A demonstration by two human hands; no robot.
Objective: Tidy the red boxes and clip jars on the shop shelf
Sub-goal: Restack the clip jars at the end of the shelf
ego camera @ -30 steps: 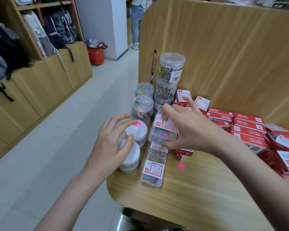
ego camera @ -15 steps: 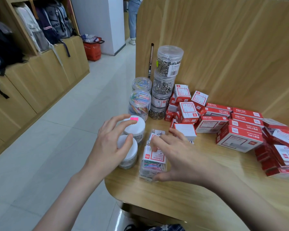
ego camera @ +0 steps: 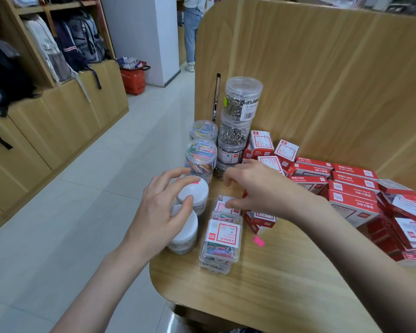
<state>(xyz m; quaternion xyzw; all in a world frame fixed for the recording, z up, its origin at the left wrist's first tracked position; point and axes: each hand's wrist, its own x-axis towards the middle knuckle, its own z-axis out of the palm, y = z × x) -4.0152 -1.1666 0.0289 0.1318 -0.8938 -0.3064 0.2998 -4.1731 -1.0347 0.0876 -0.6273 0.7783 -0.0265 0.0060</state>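
On the wooden shelf [ego camera: 262,289], my left hand [ego camera: 159,212] cups two stacked white-lidded jars [ego camera: 196,188], thumb on the upper lid's edge. To their right lies a stack of clear boxes of coloured clips [ego camera: 222,239], with another clear clip box [ego camera: 222,205] just behind it. My right hand [ego camera: 262,188] arches over that rear box, its thumb on the label and its fingers curled at the far end. Red boxes [ego camera: 353,203] lie jumbled on the right. Jars of coloured clips [ego camera: 201,155] and a tall stack of silver-clip jars [ego camera: 243,99] stand at the back left.
A tall wooden back panel [ego camera: 322,68] closes off the shelf behind. A pink tag [ego camera: 258,242] lies on the shelf. The shelf's rounded edge drops to a tiled aisle on the left. A red basket [ego camera: 133,79] and a standing person [ego camera: 192,32] are down the aisle.
My right hand lowered a clear clip box onto the front stack, let it go, then moved back over the rear clear box. My left hand stayed on the white-lidded jars.
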